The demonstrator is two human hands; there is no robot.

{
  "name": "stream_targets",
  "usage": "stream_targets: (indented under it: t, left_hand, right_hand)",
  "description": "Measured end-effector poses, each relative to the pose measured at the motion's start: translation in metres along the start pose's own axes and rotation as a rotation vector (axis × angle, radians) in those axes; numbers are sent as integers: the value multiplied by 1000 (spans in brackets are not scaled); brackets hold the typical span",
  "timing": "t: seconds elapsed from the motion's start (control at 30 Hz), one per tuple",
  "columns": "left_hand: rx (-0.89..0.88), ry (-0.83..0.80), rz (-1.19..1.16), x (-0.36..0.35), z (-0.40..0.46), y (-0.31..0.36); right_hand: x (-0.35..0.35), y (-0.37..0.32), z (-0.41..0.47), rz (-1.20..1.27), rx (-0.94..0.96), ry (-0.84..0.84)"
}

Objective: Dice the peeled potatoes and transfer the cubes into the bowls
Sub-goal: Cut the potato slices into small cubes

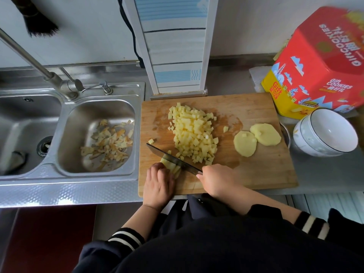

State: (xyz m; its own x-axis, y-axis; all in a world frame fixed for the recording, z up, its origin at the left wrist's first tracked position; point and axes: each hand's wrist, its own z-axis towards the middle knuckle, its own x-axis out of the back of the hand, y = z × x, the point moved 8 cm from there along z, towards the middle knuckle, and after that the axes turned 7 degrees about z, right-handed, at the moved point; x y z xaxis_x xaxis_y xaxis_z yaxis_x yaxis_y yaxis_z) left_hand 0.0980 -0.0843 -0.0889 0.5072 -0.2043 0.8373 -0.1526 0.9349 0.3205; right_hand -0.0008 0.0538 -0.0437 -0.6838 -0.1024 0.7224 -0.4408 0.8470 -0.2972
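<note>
Far left of the hands, the sink (99, 134) holds potato peelings (110, 142) in its right basin. On the wooden cutting board (256, 170), the left hand (158, 182) rests with fingers curled over a bundle of potato strips (173, 167), holding them down at the board's near-left corner. The cleaver (173, 159) lies diagonally across these strips, blade edge down, its tip pointing away and to the left. The right hand (218, 180) grips the cleaver's handle, which is hidden in the fist. Just beyond the blade, between and ahead of both hands, sits the heap of diced cubes (194, 134). Right of the heap, two overlapping potato slices (256, 139) lie flat. Beyond the board's right edge, stacked white bowls (325, 133) stand beside a red and yellow biscuit tin (319, 62).
</note>
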Motion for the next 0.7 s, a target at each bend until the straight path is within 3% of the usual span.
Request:
stream_targets:
  t: [0.13,0.33,0.7]
  left_hand:
    - [19,-17,-11,0,1,0]
    - [35,-8,23,9,-1,2]
    - [-3,-45,60,1,-5,-2]
  right_hand:
    - [3,12,1,113,-21,60]
    - [18,12,-20,85,24,177]
    - [10,-10,-31,-20,127,111]
